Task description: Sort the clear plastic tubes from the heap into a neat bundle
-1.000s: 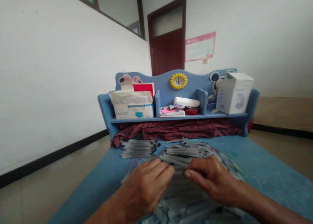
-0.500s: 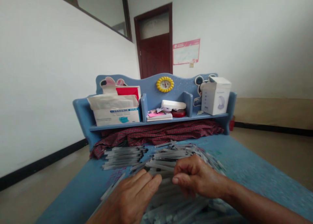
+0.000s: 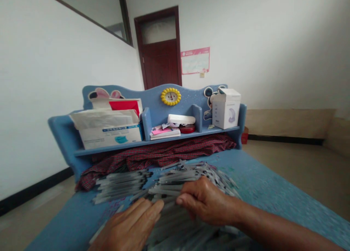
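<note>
A large heap of slim, frosted-grey, pen-like tubes (image 3: 177,221), some with dark ends, spreads in front of me. My left hand (image 3: 131,223) is over the heap's left side, its back towards me and its fingers bent together; what lies under them is hidden. Pale tubes stick out to the left of that hand. Over the middle of the heap, my right hand (image 3: 203,201) is closed, thumb pressed to the curled index finger; anything in the pinch cannot be made out. Farther left lies a neater row of the same tubes (image 3: 120,183).
The blue table (image 3: 262,185) carries a blue shelf (image 3: 151,123) at its back. On the shelf stand a mask box (image 3: 95,136), papers (image 3: 165,133), a red round tin (image 3: 187,128) and a white box (image 3: 226,110). A checked cloth (image 3: 164,152) lies beneath it.
The view has turned, so the shelf and table sit farther left. Both hands stay over the heap, and my left fingers look straighter. My right hand keeps its pinch.
</note>
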`<state>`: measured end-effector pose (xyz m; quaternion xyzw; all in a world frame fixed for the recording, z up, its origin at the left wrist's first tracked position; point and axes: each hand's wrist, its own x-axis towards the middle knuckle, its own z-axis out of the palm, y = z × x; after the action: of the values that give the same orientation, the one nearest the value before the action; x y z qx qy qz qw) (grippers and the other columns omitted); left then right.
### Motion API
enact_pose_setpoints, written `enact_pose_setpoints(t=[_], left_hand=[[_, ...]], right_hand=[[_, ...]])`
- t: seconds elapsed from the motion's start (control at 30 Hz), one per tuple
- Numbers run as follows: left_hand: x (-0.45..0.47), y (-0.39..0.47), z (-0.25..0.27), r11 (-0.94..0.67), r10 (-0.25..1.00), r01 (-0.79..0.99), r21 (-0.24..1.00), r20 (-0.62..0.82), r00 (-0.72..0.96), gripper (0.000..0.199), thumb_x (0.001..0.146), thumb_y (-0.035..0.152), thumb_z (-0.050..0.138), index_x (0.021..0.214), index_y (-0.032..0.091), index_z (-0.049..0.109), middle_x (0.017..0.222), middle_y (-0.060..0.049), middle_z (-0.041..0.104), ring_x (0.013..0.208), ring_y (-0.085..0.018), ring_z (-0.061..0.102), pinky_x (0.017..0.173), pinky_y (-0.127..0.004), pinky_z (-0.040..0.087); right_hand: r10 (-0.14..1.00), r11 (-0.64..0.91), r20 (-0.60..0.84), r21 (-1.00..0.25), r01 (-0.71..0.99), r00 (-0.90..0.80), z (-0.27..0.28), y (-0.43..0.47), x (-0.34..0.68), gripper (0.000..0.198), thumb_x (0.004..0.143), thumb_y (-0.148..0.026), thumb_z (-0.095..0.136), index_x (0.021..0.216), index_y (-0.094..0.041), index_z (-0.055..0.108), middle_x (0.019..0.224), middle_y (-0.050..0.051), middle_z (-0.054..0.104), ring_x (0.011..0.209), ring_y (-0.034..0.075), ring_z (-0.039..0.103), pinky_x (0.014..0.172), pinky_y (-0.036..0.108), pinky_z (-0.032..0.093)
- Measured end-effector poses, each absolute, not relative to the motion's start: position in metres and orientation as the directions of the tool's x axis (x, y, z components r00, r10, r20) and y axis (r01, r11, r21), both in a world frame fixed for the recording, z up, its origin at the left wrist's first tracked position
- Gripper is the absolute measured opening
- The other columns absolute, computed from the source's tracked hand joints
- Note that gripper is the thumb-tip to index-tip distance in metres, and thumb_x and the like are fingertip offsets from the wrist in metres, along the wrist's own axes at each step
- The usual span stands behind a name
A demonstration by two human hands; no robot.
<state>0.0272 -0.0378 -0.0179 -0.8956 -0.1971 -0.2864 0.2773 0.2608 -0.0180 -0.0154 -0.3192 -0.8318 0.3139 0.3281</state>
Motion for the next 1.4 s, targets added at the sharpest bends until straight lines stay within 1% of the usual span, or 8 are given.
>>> enact_pose_setpoints(t=[0.23, 0.43, 0.67, 0.83, 0.93, 1.03, 1.2, 1.4], left_hand=[[0.034, -0.038, -0.018, -0.731, 0.228, 0.574, -0.37, 0.66, 0.716, 0.032, 0.095, 0.016, 0.029, 0.117, 0.022, 0.051, 0.079, 0.0, 0.067, 0.071, -0.01, 0.063, 0.063, -0.014, 0.048], [0.039, -0.042, -0.016, -0.758, 0.186, 0.548, -0.354, 0.689, 0.701, 0.027, 0.094, 0.014, 0.033, 0.109, 0.021, 0.055, 0.081, 0.0, 0.067, 0.075, -0.011, 0.064, 0.067, -0.017, 0.049], [0.034, -0.036, -0.027, -0.745, 0.235, 0.584, -0.321, 0.693, 0.681, 0.025, 0.093, 0.013, 0.037, 0.109, 0.018, 0.056, 0.087, -0.003, 0.068, 0.082, -0.013, 0.065, 0.071, -0.019, 0.051], [0.033, -0.036, -0.029, -0.744, 0.247, 0.587, -0.32, 0.684, 0.687, 0.026, 0.093, 0.014, 0.038, 0.112, 0.017, 0.055, 0.088, -0.003, 0.068, 0.082, -0.013, 0.065, 0.073, -0.02, 0.052], [0.032, -0.037, -0.031, -0.736, 0.257, 0.594, -0.325, 0.678, 0.689, 0.027, 0.093, 0.014, 0.038, 0.114, 0.017, 0.055, 0.092, -0.004, 0.068, 0.087, -0.014, 0.065, 0.076, -0.021, 0.052], [0.032, -0.037, -0.03, -0.734, 0.247, 0.597, -0.323, 0.693, 0.678, 0.027, 0.094, 0.016, 0.037, 0.113, 0.018, 0.056, 0.09, -0.003, 0.068, 0.084, -0.013, 0.066, 0.071, -0.02, 0.053], [0.036, -0.038, -0.026, -0.759, 0.236, 0.57, -0.316, 0.682, 0.692, 0.028, 0.092, 0.013, 0.039, 0.116, 0.019, 0.054, 0.087, -0.003, 0.068, 0.082, -0.014, 0.066, 0.073, -0.021, 0.054], [0.036, -0.039, -0.027, -0.748, 0.264, 0.592, -0.3, 0.684, 0.68, 0.025, 0.093, 0.015, 0.039, 0.112, 0.017, 0.055, 0.085, -0.004, 0.068, 0.08, -0.014, 0.066, 0.07, -0.021, 0.054]], right_hand=[[0.773, 0.509, 0.293, -0.816, 0.273, -0.563, -0.022, -0.014, 0.258, 0.018, 0.081, -0.032, 0.057, 0.083, -0.014, 0.058, 0.058, -0.003, 0.054, 0.05, 0.008, 0.048, 0.045, 0.016, 0.033], [0.778, 0.561, 0.32, -0.742, 0.368, -0.541, -0.018, -0.014, 0.257, 0.029, 0.087, -0.029, 0.047, 0.064, -0.014, 0.055, 0.053, -0.003, 0.051, 0.049, 0.008, 0.047, 0.047, 0.017, 0.033], [0.796, 0.479, 0.266, -0.826, 0.296, -0.544, -0.018, -0.015, 0.257, 0.029, 0.077, -0.031, 0.063, 0.1, -0.016, 0.054, 0.052, -0.009, 0.044, 0.045, 0.006, 0.039, 0.041, 0.016, 0.027], [0.777, 0.578, 0.343, -0.721, 0.383, -0.528, -0.017, -0.016, 0.257, 0.027, 0.088, -0.029, 0.047, 0.067, -0.015, 0.055, 0.054, -0.003, 0.051, 0.05, 0.007, 0.045, 0.047, 0.017, 0.032], [0.792, 0.519, 0.285, -0.779, 0.351, -0.539, -0.019, -0.015, 0.256, 0.01, 0.082, -0.022, 0.054, 0.089, -0.016, 0.057, 0.054, -0.005, 0.052, 0.048, 0.007, 0.046, 0.045, 0.016, 0.032], [0.792, 0.491, 0.252, -0.804, 0.336, -0.556, -0.018, -0.016, 0.256, 0.037, 0.079, -0.029, 0.061, 0.112, -0.016, 0.05, 0.051, -0.008, 0.047, 0.045, 0.008, 0.043, 0.042, 0.016, 0.029], [0.791, 0.563, 0.322, -0.716, 0.412, -0.52, -0.016, -0.017, 0.257, 0.026, 0.088, -0.029, 0.045, 0.069, -0.016, 0.057, 0.052, -0.003, 0.05, 0.048, 0.008, 0.046, 0.046, 0.018, 0.032], [0.81, 0.489, 0.234, -0.775, 0.4, -0.538, -0.017, -0.017, 0.256, 0.024, 0.083, -0.033, 0.055, 0.098, -0.015, 0.058, 0.05, -0.006, 0.048, 0.044, 0.009, 0.043, 0.043, 0.018, 0.028]])
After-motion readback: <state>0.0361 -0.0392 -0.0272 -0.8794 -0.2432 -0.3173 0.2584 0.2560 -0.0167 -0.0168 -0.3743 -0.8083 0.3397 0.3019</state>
